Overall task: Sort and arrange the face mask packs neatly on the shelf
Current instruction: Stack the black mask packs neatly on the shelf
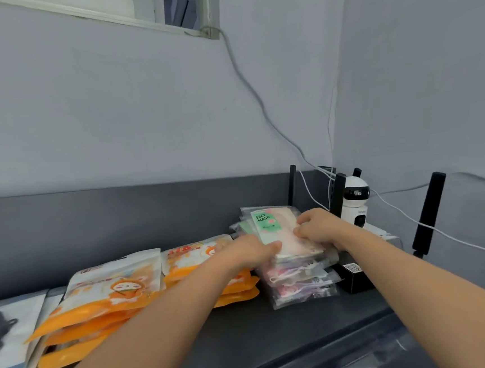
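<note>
A stack of clear face mask packs (300,284) lies on the dark shelf (249,338) at the right. On top sits a pack with a green "FACE MASK" label (266,221). My left hand (256,251) grips this top pack at its near left edge. My right hand (318,227) holds its right edge. Two stacks of orange and white packs (104,298) (195,258) lie to the left. A stack of white and blue packs with a black mask picture (8,333) lies at the far left.
A white round camera (354,203) stands at the back right corner, with white cables (399,214) running from it. A black box (353,274) sits beside the clear stack. Black shelf posts (428,214) rise on the right. The wall is close behind.
</note>
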Demonstrator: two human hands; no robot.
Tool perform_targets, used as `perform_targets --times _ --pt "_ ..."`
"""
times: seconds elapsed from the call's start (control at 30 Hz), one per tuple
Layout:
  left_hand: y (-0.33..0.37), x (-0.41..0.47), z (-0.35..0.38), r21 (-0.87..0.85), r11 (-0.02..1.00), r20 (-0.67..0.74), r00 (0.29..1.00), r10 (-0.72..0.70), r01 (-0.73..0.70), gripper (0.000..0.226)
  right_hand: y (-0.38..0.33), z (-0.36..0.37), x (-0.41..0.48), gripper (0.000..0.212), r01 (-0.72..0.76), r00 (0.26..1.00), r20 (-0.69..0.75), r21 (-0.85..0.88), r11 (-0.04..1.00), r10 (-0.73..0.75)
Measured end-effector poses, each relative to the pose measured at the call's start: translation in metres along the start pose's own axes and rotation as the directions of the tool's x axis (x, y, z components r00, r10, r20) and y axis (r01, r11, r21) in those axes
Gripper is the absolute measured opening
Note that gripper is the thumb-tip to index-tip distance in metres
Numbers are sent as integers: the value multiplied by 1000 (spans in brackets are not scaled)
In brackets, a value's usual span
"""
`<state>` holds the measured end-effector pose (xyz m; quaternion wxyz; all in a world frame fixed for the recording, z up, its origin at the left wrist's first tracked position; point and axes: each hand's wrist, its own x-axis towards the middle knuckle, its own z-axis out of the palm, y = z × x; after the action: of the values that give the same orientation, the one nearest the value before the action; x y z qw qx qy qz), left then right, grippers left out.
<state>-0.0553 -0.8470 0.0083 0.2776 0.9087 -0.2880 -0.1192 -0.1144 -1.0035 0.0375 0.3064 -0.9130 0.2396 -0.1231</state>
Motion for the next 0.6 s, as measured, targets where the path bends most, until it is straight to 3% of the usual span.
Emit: perform_targets --times 0.1,0.17,0.3,0.43,0.53,0.6 --pt "0 2 6 276 960 -9 999 -45 46 70 1 4 5 31 0 998 63 -156 988 10" --pt "-1 1 8 323 945 -7 999 -45 44 71 -3 6 8 13 1 996 85 -286 958 24" --pt "-9 3 6 360 933 -19 1000 -14 20 75 -15 10 6 1 -8 1000 16 -474 880 17" --pt "-14 -4 -5 372 928 -94 994 50 -11 67 -21 13 2 5 -12 998 -54 -546 838 -21" --pt "-24 -12 -20 363 930 -130 985 115 -60 54 -24 17 1 31 19 992 -99 -493 870 -77" --pt "-33 -22 -29 332 940 -140 982 127 -74 50 -29 22 -2 34 77 972 -163 -459 885 -169"
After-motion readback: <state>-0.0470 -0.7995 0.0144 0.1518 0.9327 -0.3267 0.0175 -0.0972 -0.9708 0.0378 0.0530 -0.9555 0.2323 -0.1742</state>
